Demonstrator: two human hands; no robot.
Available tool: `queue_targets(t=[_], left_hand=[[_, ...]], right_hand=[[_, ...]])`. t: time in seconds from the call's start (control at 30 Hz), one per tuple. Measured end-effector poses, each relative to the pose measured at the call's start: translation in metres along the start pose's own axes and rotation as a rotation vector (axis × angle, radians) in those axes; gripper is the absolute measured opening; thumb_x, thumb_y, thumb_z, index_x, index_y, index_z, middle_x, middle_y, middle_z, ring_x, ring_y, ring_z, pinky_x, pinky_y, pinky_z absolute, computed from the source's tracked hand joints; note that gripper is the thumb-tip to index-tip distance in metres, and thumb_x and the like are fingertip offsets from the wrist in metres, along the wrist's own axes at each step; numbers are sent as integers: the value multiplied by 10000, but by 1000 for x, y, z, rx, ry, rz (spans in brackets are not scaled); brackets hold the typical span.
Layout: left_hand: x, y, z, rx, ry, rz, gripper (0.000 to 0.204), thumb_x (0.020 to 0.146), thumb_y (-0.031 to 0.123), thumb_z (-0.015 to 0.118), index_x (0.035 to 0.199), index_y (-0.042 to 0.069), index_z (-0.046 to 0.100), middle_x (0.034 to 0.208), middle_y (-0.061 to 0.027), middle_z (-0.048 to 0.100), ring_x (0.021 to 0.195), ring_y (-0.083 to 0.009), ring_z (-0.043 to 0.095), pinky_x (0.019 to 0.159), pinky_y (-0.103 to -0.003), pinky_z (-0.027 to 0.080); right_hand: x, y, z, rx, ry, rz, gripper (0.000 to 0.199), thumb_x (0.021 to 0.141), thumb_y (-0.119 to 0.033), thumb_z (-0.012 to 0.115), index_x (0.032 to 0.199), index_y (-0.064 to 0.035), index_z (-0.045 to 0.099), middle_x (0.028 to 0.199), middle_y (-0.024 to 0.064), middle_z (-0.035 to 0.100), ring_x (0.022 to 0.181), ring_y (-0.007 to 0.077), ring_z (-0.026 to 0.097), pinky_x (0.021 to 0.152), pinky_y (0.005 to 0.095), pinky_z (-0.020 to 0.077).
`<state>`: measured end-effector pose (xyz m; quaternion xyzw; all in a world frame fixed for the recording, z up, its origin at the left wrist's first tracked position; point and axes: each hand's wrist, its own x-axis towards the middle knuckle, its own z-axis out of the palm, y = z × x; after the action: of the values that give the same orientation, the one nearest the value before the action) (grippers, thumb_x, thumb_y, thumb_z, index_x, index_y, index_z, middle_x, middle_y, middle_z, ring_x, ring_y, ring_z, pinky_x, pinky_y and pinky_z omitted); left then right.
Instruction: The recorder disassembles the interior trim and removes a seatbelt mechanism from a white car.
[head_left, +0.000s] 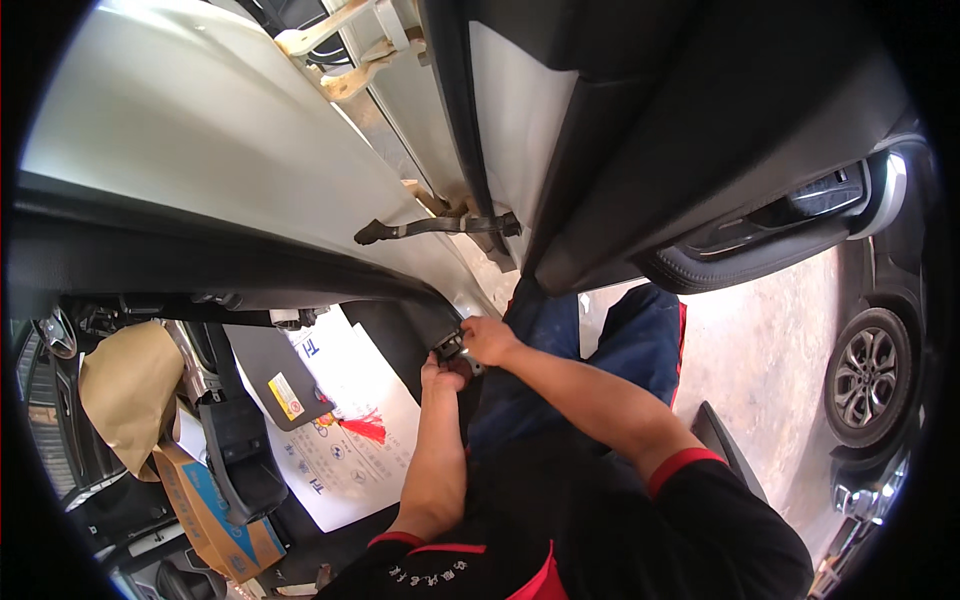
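Fingers (470, 334) hold the small dark part (449, 347) between both hands (487, 342).

I take this for a vehicle workshop, though my view's dark, bent rim hides much: the car (200, 120) I'm working on has its door (620, 180) open, a large printed paper sheet (325, 480) lies inside it, and another car's wheel (868, 378) stands nearby on the bare, pale, stained floor (760, 330).
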<state>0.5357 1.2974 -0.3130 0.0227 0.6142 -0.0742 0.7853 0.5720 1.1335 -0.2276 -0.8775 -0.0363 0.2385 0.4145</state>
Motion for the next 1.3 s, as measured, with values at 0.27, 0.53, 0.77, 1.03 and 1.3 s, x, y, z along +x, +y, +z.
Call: queue_targets(t=[0.27, 0.53, 0.77, 1.03, 1.3], left_hand=[[-3, 9, -17, 481, -140, 117, 478, 1053, 355, 339, 1349, 31, 531, 1315, -189, 612, 1209, -366, 584, 1072, -512, 438], [6, 23, -17, 324, 48, 253, 465, 1036, 351, 406, 1339, 15, 517, 1349, -206, 579, 1237, -398, 552, 1110, -522, 397], [14, 16, -24, 322, -72, 239, 421, 1029, 363, 432, 1242, 39, 596, 1225, -200, 651, 1174, -374, 601, 1065, -524, 442], [-22, 11, -19, 259, -95, 176, 403, 1060, 295, 329, 1234, 78, 621, 1274, -152, 648, 1190, -342, 602, 1074, -535, 432], [-33, 13, -19, 610, 4, 97, 412, 1057, 344, 366, 1288, 76, 577, 1334, -153, 605, 1254, -333, 553, 1097, -505, 401]], right_hand=[[1, -41, 79, 427, 264, 531, 521, 857, -248, 632, 1286, 40, 557, 1226, 276, 634, 1179, 412, 598, 1024, 438, 467], [-11, -29, 119, 565, 488, 528, 533, 828, -178, 658, 1293, 52, 540, 1231, 310, 606, 1163, 420, 600, 992, 439, 485], [-1, -11, 136, 1154, 373, 526, 609, 886, -147, 655, 1435, 22, 454, 1225, 218, 641, 1027, 286, 659, 902, 371, 520], [7, -6, 125, 1167, 113, 584, 464, 939, -199, 643, 1369, -69, 527, 1200, 173, 657, 1035, 276, 651, 918, 371, 513], [2, -8, 114, 624, 202, 433, 390, 895, -187, 632, 1252, -47, 562, 1206, 275, 642, 1158, 431, 608, 999, 462, 484]])
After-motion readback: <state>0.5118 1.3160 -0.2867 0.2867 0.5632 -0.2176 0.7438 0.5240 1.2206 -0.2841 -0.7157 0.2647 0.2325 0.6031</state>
